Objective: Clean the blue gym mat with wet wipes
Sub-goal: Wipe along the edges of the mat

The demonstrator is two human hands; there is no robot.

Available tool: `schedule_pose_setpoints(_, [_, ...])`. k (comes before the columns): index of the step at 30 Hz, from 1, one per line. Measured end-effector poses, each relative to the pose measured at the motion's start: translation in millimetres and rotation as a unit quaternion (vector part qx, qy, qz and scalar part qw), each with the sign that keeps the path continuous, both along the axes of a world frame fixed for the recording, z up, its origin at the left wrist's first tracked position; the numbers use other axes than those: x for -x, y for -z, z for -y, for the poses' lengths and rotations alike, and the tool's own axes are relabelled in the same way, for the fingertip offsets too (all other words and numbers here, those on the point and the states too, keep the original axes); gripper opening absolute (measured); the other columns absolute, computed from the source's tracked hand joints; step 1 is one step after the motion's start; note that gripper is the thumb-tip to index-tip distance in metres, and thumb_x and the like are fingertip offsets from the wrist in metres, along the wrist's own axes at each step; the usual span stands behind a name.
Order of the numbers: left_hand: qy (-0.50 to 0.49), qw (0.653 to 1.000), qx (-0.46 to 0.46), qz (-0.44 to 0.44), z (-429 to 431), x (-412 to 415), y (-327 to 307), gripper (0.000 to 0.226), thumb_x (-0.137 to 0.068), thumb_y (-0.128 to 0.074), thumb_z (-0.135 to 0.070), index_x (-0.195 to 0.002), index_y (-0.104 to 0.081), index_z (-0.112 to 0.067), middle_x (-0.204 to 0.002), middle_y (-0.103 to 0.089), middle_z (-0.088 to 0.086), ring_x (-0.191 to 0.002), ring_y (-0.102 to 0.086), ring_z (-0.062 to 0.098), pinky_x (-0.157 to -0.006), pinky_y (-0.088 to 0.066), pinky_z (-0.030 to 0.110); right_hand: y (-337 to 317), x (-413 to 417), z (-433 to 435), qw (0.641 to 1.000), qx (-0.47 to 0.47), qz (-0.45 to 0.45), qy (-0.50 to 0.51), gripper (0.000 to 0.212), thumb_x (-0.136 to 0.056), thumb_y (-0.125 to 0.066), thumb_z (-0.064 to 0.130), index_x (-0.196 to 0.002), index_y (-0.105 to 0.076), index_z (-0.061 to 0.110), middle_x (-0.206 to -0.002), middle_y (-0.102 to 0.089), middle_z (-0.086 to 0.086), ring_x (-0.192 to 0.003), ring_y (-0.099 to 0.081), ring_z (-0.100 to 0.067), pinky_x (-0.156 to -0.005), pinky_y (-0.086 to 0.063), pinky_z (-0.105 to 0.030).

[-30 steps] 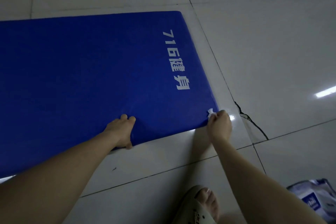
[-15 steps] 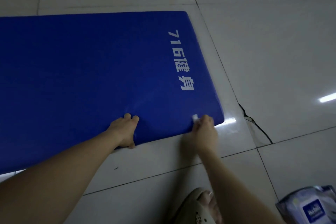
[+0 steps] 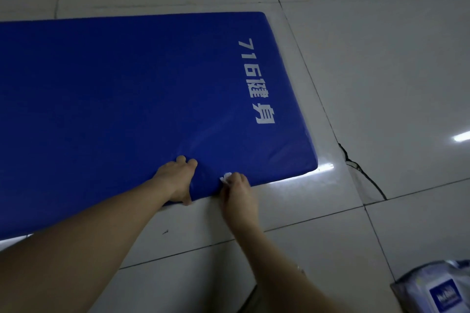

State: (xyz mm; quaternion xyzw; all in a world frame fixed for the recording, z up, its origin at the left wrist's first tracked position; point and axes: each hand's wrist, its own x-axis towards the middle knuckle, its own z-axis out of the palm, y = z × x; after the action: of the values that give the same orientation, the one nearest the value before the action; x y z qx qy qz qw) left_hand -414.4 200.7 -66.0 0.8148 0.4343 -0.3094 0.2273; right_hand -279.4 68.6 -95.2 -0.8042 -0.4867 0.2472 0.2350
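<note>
**A:** The blue gym mat (image 3: 127, 109) lies flat on the tiled floor (image 3: 381, 58), with white lettering (image 3: 255, 81) running along its right end.

**B:** Both hands are at the mat's near edge. The left hand (image 3: 175, 180) clamps that edge, fingers curled on top and thumb down the side, and the cover creases around the grip.

**A:** Just beside it is the right hand (image 3: 237, 190), fingers bunched tight on a white wet wipe (image 3: 225, 177) and pressing it against the same edge, short of the near right corner.

**B:** A dark crack (image 3: 361, 170) runs across the floor past that corner. A wipes pack (image 3: 437, 290) sits on the floor well apart from the mat, and it's blurred.
</note>
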Motion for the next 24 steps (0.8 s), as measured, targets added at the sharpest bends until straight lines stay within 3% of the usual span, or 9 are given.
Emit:
schedule_pose_setpoints(2, [0.004, 1.0, 0.001, 0.001, 1, 1, 0, 0.086, -0.069, -0.088, -0.041, -0.135, -0.036, -0.02, -0.123, -0.04, 0.005, -0.105, -0.051, 0.023, -0.081, -0.049, 0.034, 4, -31, 0, 0.998, 0.009, 0.057, -0.013, 0.009, -0.1, -0.053, 0.026, -0.095, -0.051, 0.019, -0.099, -0.057, -0.001, -0.075, -0.053, -0.015, -0.064, -0.042, -0.032])
schedule_pose_setpoints(6, [-0.002, 1.0, 0.0, 0.006, 0, 0, 2, 0.089, -0.068, -0.088, -0.041, -0.137, -0.035, -0.021, -0.122, -0.04, 0.004, -0.107, -0.05, 0.023, -0.083, -0.049, 0.034, -2, -138, 6, 0.973, 0.065, 0.099, 0.198, 0.018, -0.1, -0.053, 0.027, -0.09, -0.042, 0.017, -0.096, -0.051, -0.006, -0.086, -0.06, -0.034, -0.07, -0.037, -0.035])
schedule_pose_setpoints(8, [-0.002, 1.0, 0.0, 0.007, -1, 0, 2, 0.089, -0.068, -0.088, -0.041, -0.137, -0.036, -0.02, -0.123, -0.04, 0.005, -0.107, -0.05, 0.024, -0.086, -0.049, 0.035, -6, -157, 9, 0.964, 0.07, 0.104, 0.234, 0.011, -0.1, -0.051, 0.022, -0.096, -0.047, 0.013, -0.102, -0.056, -0.011, -0.092, -0.061, -0.035, -0.073, -0.037, -0.035])
schedule_pose_setpoints(13, [-0.001, 1.0, 0.001, 0.003, 0, 1, 3, 0.089, -0.069, -0.089, -0.041, -0.137, -0.036, -0.019, -0.125, -0.041, 0.006, -0.109, -0.052, 0.026, -0.092, -0.051, 0.038, -6, -78, 1, 0.973, 0.066, 0.006, 0.22, 0.004, -0.097, -0.048, 0.014, -0.096, -0.045, 0.016, -0.105, -0.059, -0.009, -0.086, -0.058, -0.029, -0.073, -0.042, -0.036])
schedule_pose_setpoints(18, [-0.001, 1.0, -0.003, 0.006, 2, 0, 3, 0.088, -0.069, -0.089, -0.039, -0.136, -0.036, -0.018, -0.127, -0.04, 0.009, -0.112, -0.051, 0.028, -0.092, -0.051, 0.039, -7, 1, -1, 0.986, 0.056, -0.045, 0.148, 0.007, -0.1, -0.048, 0.018, -0.105, -0.05, 0.014, -0.104, -0.058, -0.002, -0.082, -0.056, -0.013, -0.07, -0.045, -0.027])
schedule_pose_setpoints(22, [-0.012, 1.0, -0.009, 0.009, 4, 0, 4, 0.084, -0.068, -0.089, -0.036, -0.132, -0.037, -0.017, -0.123, -0.04, 0.008, -0.11, -0.051, 0.027, -0.087, -0.051, 0.037, -13, 26, -8, 0.988, 0.064, -0.063, 0.126, 0.006, -0.099, -0.051, 0.016, -0.104, -0.049, 0.014, -0.106, -0.057, -0.002, -0.086, -0.059, -0.019, -0.075, -0.054, -0.036])
schedule_pose_setpoints(24, [-0.014, 1.0, -0.011, 0.015, 4, 1, 6, 0.084, -0.068, -0.088, -0.037, -0.132, -0.037, -0.018, -0.122, -0.039, 0.008, -0.108, -0.05, 0.027, -0.081, -0.047, 0.035, -12, 33, -9, 0.99, 0.058, -0.067, 0.113, 0.003, -0.1, -0.05, 0.014, -0.102, -0.05, 0.013, -0.105, -0.057, -0.003, -0.085, -0.058, -0.02, -0.074, -0.052, -0.034])
